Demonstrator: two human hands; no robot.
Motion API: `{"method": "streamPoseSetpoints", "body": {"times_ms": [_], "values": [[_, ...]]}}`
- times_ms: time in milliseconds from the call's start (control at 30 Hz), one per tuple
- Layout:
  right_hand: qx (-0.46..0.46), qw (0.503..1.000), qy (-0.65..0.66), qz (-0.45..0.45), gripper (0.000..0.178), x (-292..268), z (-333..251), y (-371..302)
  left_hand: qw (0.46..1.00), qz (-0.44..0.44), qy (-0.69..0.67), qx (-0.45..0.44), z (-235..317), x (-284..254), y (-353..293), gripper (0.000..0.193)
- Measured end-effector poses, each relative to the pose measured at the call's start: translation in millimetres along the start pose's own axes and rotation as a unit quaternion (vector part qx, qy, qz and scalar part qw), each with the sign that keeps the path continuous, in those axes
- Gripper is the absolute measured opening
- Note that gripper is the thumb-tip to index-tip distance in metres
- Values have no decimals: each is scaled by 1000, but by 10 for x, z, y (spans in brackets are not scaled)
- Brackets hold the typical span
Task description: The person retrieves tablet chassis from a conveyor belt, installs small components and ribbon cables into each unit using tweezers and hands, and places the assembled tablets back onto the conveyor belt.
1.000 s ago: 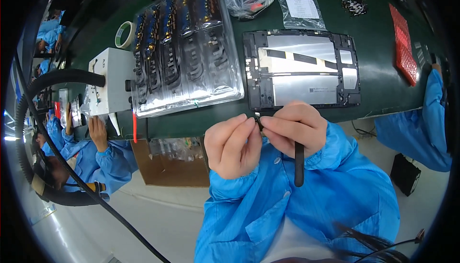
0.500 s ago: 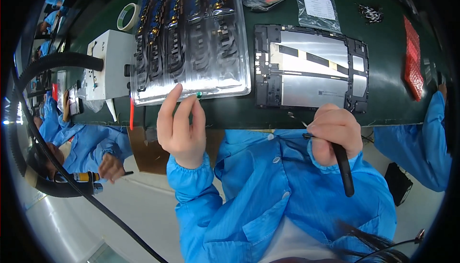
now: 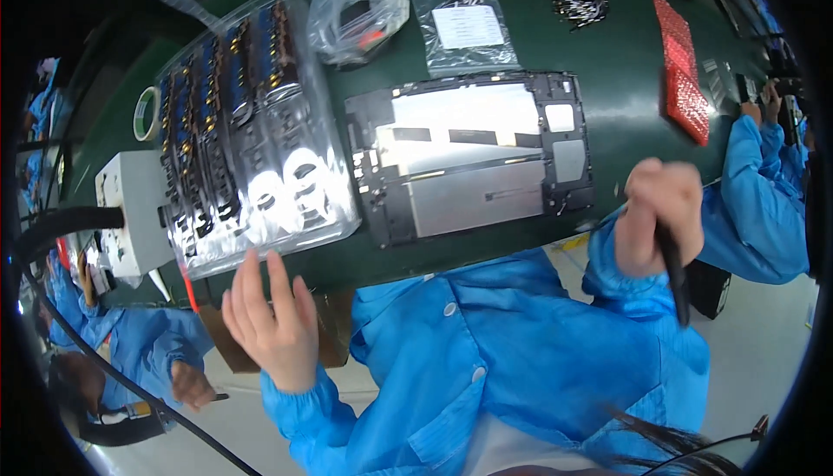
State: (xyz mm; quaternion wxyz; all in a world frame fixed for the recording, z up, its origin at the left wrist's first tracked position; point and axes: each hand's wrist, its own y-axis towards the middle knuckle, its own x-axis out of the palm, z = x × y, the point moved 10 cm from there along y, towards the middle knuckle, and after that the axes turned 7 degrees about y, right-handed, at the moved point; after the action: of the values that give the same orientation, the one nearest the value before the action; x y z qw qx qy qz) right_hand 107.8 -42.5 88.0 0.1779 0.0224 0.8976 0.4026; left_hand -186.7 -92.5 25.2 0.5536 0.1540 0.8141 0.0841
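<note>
My left hand (image 3: 276,324) is open with its fingers stretched, its fingertips at the near edge of a clear plastic tray (image 3: 337,216). Rows of dark flex cables with blue and gold parts (image 3: 208,98) lie in that tray. My right hand (image 3: 664,211), smeared by motion, is closed around a slim black-handled tool (image 3: 675,276); the tool's tip cannot be made out. Left of this hand, an opened tablet body (image 3: 473,194) lies flat on the green table (image 3: 625,85), silver panels showing inside its black frame.
A white box (image 3: 134,211) with a black hose (image 3: 65,231) stands left of the tray, near a tape roll (image 3: 146,114). Farther back are clear bags (image 3: 360,16), (image 3: 464,29), a pile of small parts (image 3: 581,9) and red bubble wrap (image 3: 681,68). Co-workers sit on both sides.
The view has turned, shifting the table's things leftward. My right hand has moved right, away from the tablet body, still holding the tool. My left hand's fingers have straightened.
</note>
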Motion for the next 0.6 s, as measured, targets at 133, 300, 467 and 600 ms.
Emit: {"method": "streamPoseSetpoints", "body": {"times_ms": [133,300,467,600], "values": [[22,967,-200,-154,26,189,393,347,995,-88,39,-33,210,-218,207,48],[-120,931,-232,-253,23,953,766,229,959,-1,-279,46,1055,-248,1056,50],[-129,910,-261,-295,29,1134,840,75,958,9,-286,12,1315,82,1381,54],[-117,908,-249,-316,31,1183,885,68,939,-50,-340,12,1360,339,1383,63]]}}
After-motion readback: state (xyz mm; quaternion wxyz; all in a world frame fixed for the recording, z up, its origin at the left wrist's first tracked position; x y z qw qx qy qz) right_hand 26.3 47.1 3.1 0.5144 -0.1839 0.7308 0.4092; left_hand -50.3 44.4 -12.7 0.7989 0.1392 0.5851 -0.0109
